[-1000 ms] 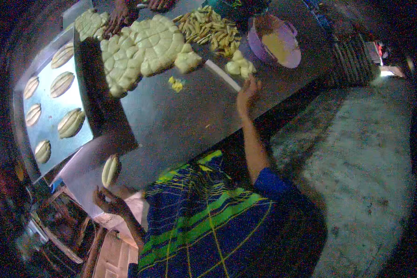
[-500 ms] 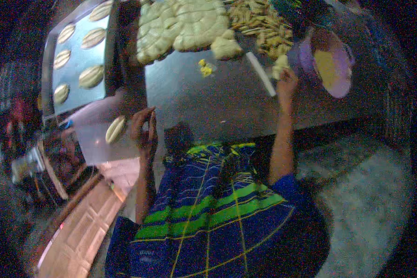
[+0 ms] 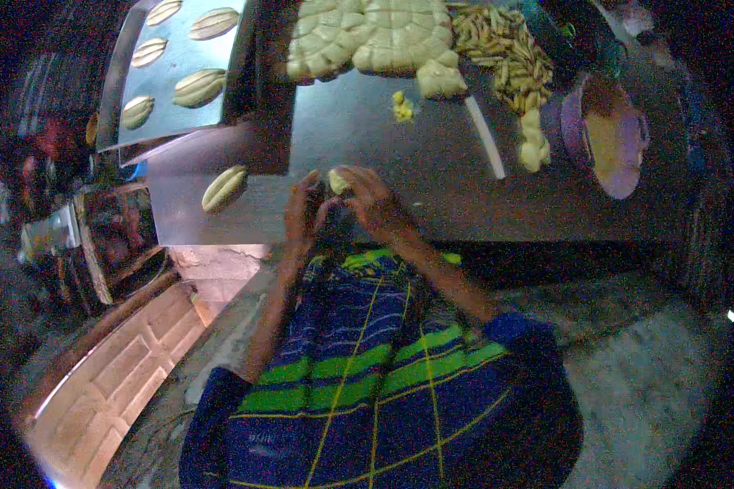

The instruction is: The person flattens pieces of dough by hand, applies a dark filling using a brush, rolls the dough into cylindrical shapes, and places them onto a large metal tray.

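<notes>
Pinching a small dough piece in the right hand over the metal table; holding the left hand just beside, loosely curled, unclear whether empty.

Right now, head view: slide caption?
Right hand holds small pale dough lump beside left hand at smooth grey tabletop.

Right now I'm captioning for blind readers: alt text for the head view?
Right hand holding a small dough piece beside the left hand, at a grey table; shaped dough on a tray upper left, purple bowl right.
</notes>
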A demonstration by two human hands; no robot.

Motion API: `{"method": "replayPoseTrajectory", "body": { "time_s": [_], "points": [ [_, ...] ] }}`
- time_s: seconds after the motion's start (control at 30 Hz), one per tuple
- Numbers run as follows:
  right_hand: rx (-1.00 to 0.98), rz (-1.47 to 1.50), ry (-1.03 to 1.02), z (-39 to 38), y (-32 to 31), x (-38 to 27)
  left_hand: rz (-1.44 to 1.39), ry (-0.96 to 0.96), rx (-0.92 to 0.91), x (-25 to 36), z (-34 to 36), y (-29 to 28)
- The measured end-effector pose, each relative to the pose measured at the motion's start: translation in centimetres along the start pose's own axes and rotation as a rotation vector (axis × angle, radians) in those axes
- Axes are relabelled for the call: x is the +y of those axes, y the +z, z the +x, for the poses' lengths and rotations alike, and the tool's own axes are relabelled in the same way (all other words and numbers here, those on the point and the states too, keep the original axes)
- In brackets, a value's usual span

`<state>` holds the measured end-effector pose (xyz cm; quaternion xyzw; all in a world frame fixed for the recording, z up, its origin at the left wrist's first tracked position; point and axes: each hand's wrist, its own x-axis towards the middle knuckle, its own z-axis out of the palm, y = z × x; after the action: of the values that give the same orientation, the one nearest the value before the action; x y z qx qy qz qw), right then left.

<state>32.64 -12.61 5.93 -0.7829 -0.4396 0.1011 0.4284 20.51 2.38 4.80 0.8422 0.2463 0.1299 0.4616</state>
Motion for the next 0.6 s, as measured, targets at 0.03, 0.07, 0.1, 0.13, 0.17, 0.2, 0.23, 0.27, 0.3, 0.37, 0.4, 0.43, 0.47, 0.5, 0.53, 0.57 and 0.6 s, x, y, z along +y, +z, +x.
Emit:
{"method": "replayPoseTrajectory", "body": {
  "time_s": [0.03, 0.07, 0.1, 0.13, 0.17, 0.2, 0.23, 0.27, 0.3, 0.37, 0.4, 0.43, 0.47, 0.5, 0.53, 0.57, 0.6],
  "points": [
    [0.083, 0.086, 0.053, -0.4, -0.1, 1.0, 0.076, 0.13, -0.007, -1.8, 0.5, 1.7],
    [0.066, 0.025, 0.133, -0.6, -1.0, 1.0, 0.234, 0.159, -0.032, -2.0, 0.1, 2.9],
    [0.048, -0.038, 0.211, -0.7, -2.1, 1.2, 0.392, 0.199, -0.038, -2.4, 0.5, 4.0],
    [0.04, -0.099, 0.282, -0.8, -2.7, 1.4, 0.298, 0.176, -0.041, -0.7, 1.0, 3.9],
    [0.031, -0.134, 0.209, -0.7, -2.9, 2.2, 0.192, 0.169, -0.049, 0.0, 2.3, 4.0],
    [0.021, -0.167, 0.135, -0.6, -2.7, 3.3, 0.141, 0.235, -0.055, -1.2, 3.0, 4.8],
    [0.03, -0.21, 0.062, -0.8, -1.7, 4.1, 0.071, 0.13, -0.131, -1.9, 3.9, 5.1],
    [0.043, -0.261, 0.081, -0.9, -1.0, 5.4, 0.005, 0.014, -0.21, -1.7, 4.8, 5.8],
    [0.057, -0.311, 0.099, -1.1, -0.2, 6.5, -0.059, -0.101, -0.289, -1.5, 5.4, 6.4],
    [0.092, -0.36, 0.133, -1.5, 0.5, 7.4, 0.093, 0.161, -0.165, -3.2, 5.5, 8.1],
    [0.12, -0.357, 0.143, -1.6, 0.5, 7.5, 0.176, 0.29, -0.097, -4.1, 5.6, 8.8],
    [0.16, -0.351, 0.16, -1.4, 1.1, 6.9, 0.238, 0.339, -0.089, -4.0, 5.7, 8.2],
    [0.183, -0.392, 0.148, -1.2, 1.8, 6.3, 0.3, 0.389, -0.081, -3.7, 5.6, 7.7],
    [0.206, -0.433, 0.136, -1.0, 2.3, 5.7, 0.362, 0.438, -0.072, -3.4, 5.5, 7.2],
    [0.191, -0.491, 0.146, -1.3, 2.3, 5.2, 0.492, 0.501, -0.082, -3.2, 5.1, 7.5],
    [0.171, -0.535, 0.143, -1.2, 2.3, 4.5, 0.632, 0.547, -0.085, -3.3, 4.4, 8.1],
    [0.114, -0.585, 0.152, -1.3, 2.0, 3.9, 0.772, 0.592, -0.089, -3.6, 4.0, 8.6]
  ]
}}
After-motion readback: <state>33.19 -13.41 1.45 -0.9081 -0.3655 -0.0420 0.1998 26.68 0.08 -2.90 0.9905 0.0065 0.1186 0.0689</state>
